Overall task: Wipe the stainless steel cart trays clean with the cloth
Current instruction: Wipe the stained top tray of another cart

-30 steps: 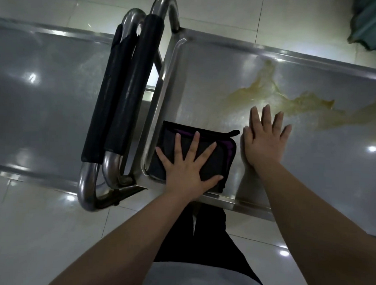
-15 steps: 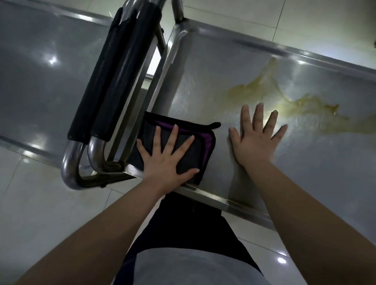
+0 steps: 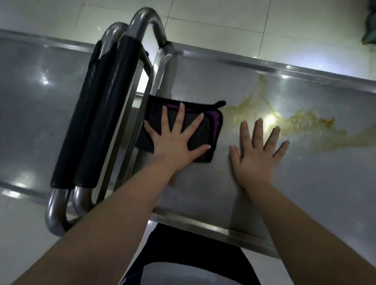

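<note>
Your left hand (image 3: 176,147) presses the cloth (image 3: 210,130) flat on the right tray (image 3: 310,186); your right hand (image 3: 255,160) lies bare beside it.

From the left: the left tray (image 3: 33,118) is shiny steel, then come two black-padded handles (image 3: 97,121) standing between the trays. Just right of them the folded dark cloth with purple trim sits at the right tray's left end, against its rim. Your left hand lies on top of it, fingers straight and spread wide, palm at the cloth's near edge and thumb along its lower right side, with nothing curled round it. Your right hand is apart from the cloth, flat on bare steel, fingers fanned. A yellowish stain (image 3: 302,125) runs from just beyond the cloth's far right corner, past your right fingertips, off to the right.
</note>
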